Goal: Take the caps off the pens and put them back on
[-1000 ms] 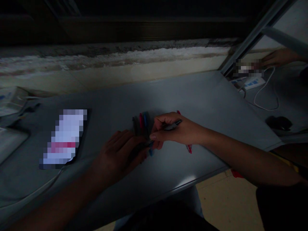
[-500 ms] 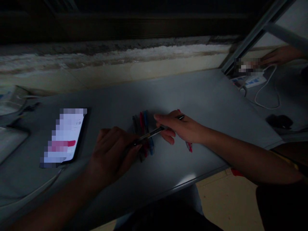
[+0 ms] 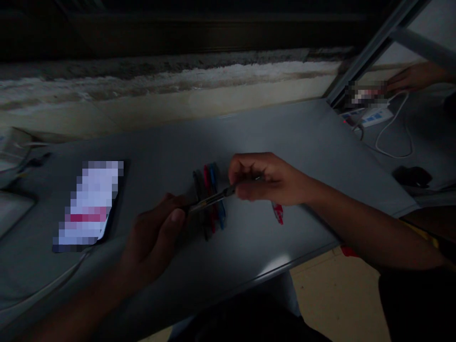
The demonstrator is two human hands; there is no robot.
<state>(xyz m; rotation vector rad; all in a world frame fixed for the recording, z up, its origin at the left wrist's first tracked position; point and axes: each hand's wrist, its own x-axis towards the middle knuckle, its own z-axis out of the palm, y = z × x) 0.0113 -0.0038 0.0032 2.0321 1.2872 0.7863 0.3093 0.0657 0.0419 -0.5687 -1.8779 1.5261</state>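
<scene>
My right hand (image 3: 270,180) is closed round the barrel of a dark pen (image 3: 213,198), held just above the grey table (image 3: 306,142). My left hand (image 3: 156,237) pinches the pen's other end, which looks like its cap, though the dim light hides the detail. Under the pen lie a black, a red and a blue pen (image 3: 210,199) side by side on the table. Another red pen (image 3: 277,212) shows from beneath my right hand.
A phone (image 3: 89,204) with a lit screen lies at the left. At the far right another person's hand (image 3: 413,76) rests by a power strip (image 3: 372,114) with a white cable (image 3: 392,137) and a dark object (image 3: 411,176). The table's front edge runs below my hands.
My left hand has come off the table and taken hold of the pen's end. Both hands have lifted the pen above the row of pens, drawing apart.
</scene>
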